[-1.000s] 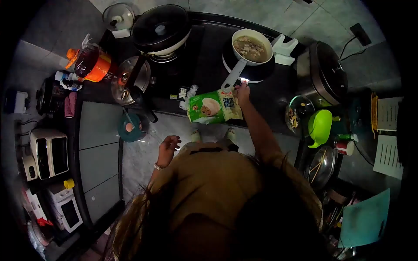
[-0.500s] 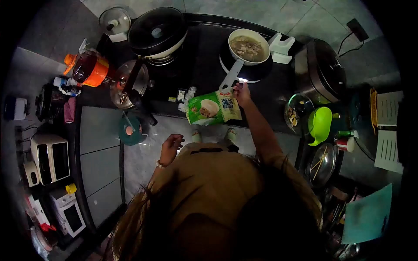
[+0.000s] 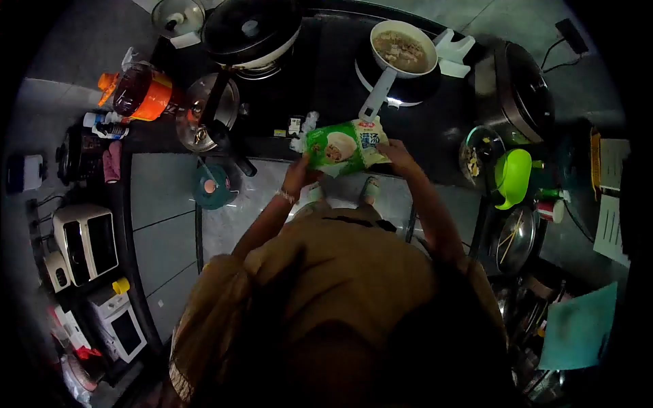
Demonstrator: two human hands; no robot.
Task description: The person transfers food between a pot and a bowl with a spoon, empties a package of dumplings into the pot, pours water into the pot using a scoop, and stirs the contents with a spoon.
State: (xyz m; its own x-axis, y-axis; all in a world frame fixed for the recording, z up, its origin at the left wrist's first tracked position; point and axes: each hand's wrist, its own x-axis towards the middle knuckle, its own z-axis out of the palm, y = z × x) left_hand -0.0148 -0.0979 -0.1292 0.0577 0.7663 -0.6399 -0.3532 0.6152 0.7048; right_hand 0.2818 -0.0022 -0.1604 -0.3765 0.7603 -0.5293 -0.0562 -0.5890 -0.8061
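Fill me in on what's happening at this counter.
A person has both hands on a green and white food packet at the front edge of the dark counter: the left hand at one end, the right hand at the other. Behind it, a white pan with pieces of food in liquid sits on a round cooker, its handle pointing toward the person. A larger pan stands to the left, under a dark lid.

Head view: single wide-angle camera, set above wearer's torso (image 3: pixel 340 272), facing forward and steeply down; torso close below lens, counter (image 3: pixel 326 75) farther off, across upper frame.
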